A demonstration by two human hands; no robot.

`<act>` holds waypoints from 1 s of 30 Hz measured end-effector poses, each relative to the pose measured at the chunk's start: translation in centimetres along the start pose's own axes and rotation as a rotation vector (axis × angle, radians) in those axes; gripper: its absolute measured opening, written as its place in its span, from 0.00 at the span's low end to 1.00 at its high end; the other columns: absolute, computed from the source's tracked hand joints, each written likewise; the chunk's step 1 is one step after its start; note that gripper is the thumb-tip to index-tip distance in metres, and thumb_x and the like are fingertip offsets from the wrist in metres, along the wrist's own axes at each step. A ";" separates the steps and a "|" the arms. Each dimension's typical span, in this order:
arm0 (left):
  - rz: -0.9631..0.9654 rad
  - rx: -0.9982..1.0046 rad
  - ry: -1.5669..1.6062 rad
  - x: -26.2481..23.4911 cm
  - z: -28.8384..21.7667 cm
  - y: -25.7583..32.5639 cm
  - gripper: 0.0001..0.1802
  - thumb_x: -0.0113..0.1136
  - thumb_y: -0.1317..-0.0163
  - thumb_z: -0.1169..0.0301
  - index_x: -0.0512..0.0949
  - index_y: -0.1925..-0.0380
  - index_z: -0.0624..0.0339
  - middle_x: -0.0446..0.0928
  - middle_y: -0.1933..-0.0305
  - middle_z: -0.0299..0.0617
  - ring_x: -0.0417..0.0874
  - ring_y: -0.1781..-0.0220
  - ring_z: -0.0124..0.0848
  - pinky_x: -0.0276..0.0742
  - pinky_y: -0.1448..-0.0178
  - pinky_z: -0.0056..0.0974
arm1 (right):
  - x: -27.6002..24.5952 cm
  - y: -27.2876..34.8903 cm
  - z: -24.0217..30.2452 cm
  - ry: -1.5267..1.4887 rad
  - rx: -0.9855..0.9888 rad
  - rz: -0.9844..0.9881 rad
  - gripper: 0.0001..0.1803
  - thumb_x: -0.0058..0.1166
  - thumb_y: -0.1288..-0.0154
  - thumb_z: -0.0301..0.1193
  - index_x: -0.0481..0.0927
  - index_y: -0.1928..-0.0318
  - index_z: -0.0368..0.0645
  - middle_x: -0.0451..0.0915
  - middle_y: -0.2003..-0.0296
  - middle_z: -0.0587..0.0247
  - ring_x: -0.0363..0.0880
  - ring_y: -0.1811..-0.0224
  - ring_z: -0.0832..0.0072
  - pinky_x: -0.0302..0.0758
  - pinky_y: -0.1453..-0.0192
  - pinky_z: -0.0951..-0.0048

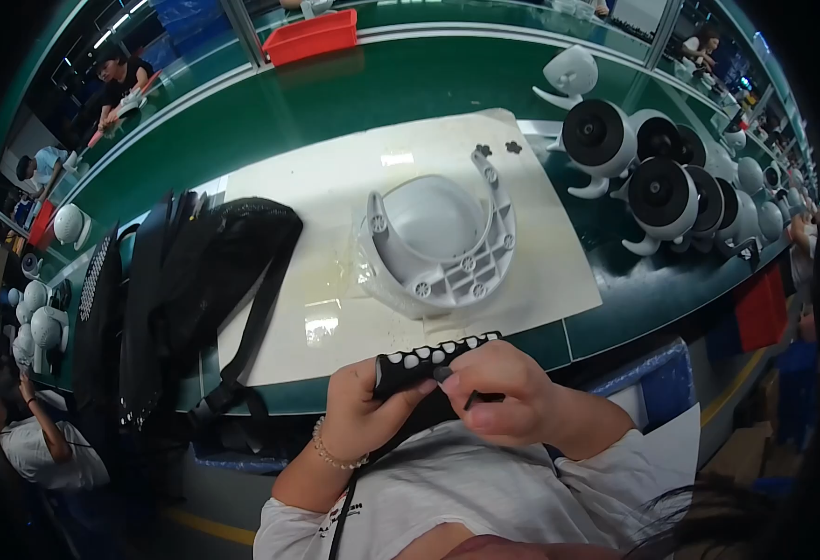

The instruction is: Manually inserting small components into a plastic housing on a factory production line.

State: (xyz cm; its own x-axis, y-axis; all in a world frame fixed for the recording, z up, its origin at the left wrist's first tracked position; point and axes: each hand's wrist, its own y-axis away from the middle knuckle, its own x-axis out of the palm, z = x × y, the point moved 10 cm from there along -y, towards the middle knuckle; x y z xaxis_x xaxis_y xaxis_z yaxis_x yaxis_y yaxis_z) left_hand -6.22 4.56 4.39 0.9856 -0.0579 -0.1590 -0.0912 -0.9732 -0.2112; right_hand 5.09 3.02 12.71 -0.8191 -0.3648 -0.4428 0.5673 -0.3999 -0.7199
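Note:
In front of my body I hold a black strip with rows of white round dots (413,358). My left hand (361,411) is closed round its left end, thumb along the lower edge. My right hand (508,387) pinches a small dark piece (442,373) at the strip's lower edge; its exact kind is too small to tell. Beyond my hands, a white plastic ring-shaped shell (498,271) with two upright prongs and ribbed round bosses sits on a white board (307,345). Two small dark flower-shaped pieces (513,147) lie near the board's far edge.
Black bag-like material with straps (232,243) covers the board's left side, beside another dotted black strip (92,280). Several white round housings with black discs (662,191) crowd the right. A red tray (312,37) stands across the green bench (354,89). Other people work at left and far right.

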 end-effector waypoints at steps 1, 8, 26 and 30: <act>-0.002 -0.026 0.028 -0.2 -0.3 -0.2 0.09 0.65 0.52 0.77 0.79 0.68 0.62 0.80 0.73 0.43 0.81 0.72 0.30 0.74 0.66 0.30 | -1.5 -0.8 1.4 0.032 -0.201 -0.155 0.06 0.57 0.48 0.21 0.73 0.70 0.37 0.71 0.81 0.61 0.69 0.82 0.67 0.68 0.76 0.73; -0.034 0.443 -0.181 0.1 -4.4 -1.7 0.16 0.69 0.60 0.78 0.73 0.71 0.63 0.74 0.51 0.49 0.80 0.60 0.38 0.77 0.62 0.35 | -10.2 -3.4 -9.6 -0.154 0.308 -0.378 0.41 0.47 0.47 0.10 0.47 0.35 0.48 0.62 0.52 0.59 0.70 0.61 0.77 0.70 0.55 0.78; -0.003 0.553 -0.461 0.8 -3.4 -2.2 0.17 0.70 0.66 0.77 0.76 0.71 0.63 0.72 0.47 0.43 0.80 0.67 0.37 0.75 0.65 0.36 | -6.7 -4.2 -5.8 0.655 -0.045 -0.078 0.33 0.51 0.61 0.11 0.69 0.47 0.42 0.74 0.57 0.54 0.77 0.60 0.58 0.76 0.59 0.69; -0.057 0.582 -0.477 0.4 -3.2 -1.8 0.16 0.69 0.66 0.76 0.77 0.72 0.63 0.72 0.47 0.44 0.79 0.63 0.41 0.76 0.63 0.38 | -9.0 -4.7 -6.6 0.443 0.174 -0.171 0.30 0.55 0.52 0.15 0.64 0.46 0.40 0.75 0.57 0.56 0.77 0.60 0.65 0.73 0.55 0.70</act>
State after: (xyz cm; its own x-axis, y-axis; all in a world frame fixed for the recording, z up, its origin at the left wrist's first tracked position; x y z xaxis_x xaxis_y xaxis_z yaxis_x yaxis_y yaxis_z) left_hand -5.23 5.55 7.78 0.8343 0.2209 -0.5051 -0.2326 -0.6895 -0.6859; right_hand 9.23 13.76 16.57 -0.8378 0.0946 -0.5378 0.3969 -0.5708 -0.7188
